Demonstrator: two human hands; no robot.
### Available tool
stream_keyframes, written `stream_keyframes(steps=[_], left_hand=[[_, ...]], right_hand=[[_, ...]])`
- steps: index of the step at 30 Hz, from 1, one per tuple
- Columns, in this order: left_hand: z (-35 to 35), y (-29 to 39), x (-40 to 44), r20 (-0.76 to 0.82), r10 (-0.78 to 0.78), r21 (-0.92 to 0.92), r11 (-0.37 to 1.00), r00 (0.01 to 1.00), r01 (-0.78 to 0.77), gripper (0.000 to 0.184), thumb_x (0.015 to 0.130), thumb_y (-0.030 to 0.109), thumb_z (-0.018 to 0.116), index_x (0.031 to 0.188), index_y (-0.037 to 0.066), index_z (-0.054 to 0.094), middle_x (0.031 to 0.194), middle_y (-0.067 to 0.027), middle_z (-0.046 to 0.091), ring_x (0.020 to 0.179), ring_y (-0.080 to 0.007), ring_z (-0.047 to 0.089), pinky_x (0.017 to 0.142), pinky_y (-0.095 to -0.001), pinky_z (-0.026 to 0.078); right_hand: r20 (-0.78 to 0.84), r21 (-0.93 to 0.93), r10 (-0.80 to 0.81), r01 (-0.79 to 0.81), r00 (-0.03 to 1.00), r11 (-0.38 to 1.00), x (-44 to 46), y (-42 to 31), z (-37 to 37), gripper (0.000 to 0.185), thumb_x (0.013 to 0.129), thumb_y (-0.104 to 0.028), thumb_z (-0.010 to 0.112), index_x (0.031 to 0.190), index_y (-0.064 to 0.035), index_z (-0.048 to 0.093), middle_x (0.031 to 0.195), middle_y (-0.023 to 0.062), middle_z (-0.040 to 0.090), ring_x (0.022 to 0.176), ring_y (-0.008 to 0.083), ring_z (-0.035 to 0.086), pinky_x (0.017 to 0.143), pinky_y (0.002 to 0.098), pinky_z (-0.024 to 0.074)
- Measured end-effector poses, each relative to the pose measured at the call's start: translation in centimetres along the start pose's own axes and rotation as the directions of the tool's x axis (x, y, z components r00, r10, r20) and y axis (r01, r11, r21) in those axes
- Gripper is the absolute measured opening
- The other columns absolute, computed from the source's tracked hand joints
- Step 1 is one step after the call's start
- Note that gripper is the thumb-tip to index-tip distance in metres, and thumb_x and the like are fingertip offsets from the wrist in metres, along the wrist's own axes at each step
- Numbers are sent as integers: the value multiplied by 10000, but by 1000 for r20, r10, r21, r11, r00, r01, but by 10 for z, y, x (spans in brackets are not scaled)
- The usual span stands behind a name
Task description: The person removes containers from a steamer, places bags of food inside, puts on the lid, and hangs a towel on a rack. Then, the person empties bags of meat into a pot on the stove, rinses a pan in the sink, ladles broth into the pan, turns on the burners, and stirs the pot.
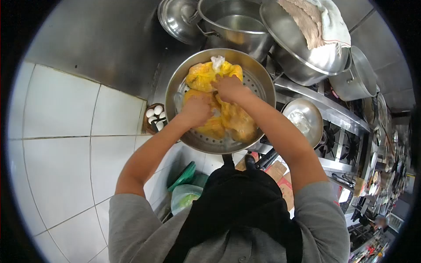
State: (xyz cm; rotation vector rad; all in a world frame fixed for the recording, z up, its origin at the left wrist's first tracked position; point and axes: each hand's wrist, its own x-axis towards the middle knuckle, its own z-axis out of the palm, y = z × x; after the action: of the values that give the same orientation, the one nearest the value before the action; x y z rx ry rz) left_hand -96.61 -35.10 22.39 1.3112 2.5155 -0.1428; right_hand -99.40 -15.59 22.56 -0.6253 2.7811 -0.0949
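A wide steel pan with a perforated bottom (175,84) stands in front of me and holds several plastic bags of yellow food. My left hand (197,109) presses on a yellow bag (210,128) at the pan's left side, its fingers curled and partly hidden. Higher up, my right hand (230,89) touches the lower edge of a knotted yellow bag (201,76), fingers bent over it. Another yellow bag (239,122) lies below my right wrist.
Behind the pan are a large open pot (237,37), a lid (177,19) and a covered pot (302,61) with cloths (313,22). A small pan (305,118) sits right, beside burners (340,142). Eggs (158,110) fill a bowl at left.
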Motion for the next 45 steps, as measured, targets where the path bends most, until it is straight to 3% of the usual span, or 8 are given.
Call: stream_keyframes(steps=[3,5,9,13,23,35,39,45], left_hand=[[-9,-3,3,185,-104,39,994,977,99,269,877,240,671,1079,81,749,1240,-147,643,1185,-330,558,907,-545,489],[-27,-20,9,-65,-157,-99,984,985,150,296,892,217,660,1144,72,720,1274,-154,623,1226,-336,542,968,-514,476],[8,-75,49,-457,-77,-65,996,886,53,356,913,183,646,1241,46,664,1356,-174,572,1317,-347,496,1090,-463,418],[10,-87,60,-192,-61,-130,991,980,36,392,927,231,630,1254,18,656,1427,-181,525,1403,-345,409,1163,-455,332],[16,-68,59,-365,-209,-243,962,907,123,483,867,250,724,1262,-11,631,1442,-211,483,1391,-361,407,1156,-491,334],[-14,-46,46,-398,-349,-177,937,848,302,394,857,222,695,1192,22,644,1275,-234,562,1259,-386,517,993,-475,489],[-22,-10,-24,36,-272,-205,940,962,273,619,777,345,803,1256,11,600,1263,-240,566,1211,-400,545,958,-481,505],[32,6,-10,-44,-275,-103,958,961,269,868,696,363,875,1399,27,494,1264,-299,552,1173,-412,550,1007,-488,458]], right_hand=[[213,-21,54,-51,976,999,-14,5,-17,525,857,-103,600,1380,-152,602,1322,153,624,1168,333,638,1010,459,491],[416,49,93,-125,905,991,-18,10,-30,565,835,-88,604,1396,-145,577,1416,185,557,1208,352,608,1011,471,489],[-38,250,-12,22,999,968,12,31,-14,532,823,-47,583,1347,-138,615,1365,148,601,1215,349,597,962,463,514],[-89,192,-21,38,996,981,54,41,43,522,803,-28,608,1311,-140,639,1271,100,654,1172,337,604,924,432,535],[-211,112,-1,25,977,993,56,31,19,189,857,-113,602,1006,-103,718,915,165,727,960,356,693,779,470,573],[-369,291,39,75,929,954,23,43,17,373,752,-98,734,1118,-78,669,1062,180,706,1017,361,674,858,477,542],[243,141,-88,54,966,989,-102,8,-40,469,760,-135,757,1219,-105,661,1107,172,697,1096,353,651,919,464,522],[69,56,34,-37,997,998,-86,1,36,331,687,-197,795,997,-87,753,1018,189,721,1004,351,693,809,465,555]])
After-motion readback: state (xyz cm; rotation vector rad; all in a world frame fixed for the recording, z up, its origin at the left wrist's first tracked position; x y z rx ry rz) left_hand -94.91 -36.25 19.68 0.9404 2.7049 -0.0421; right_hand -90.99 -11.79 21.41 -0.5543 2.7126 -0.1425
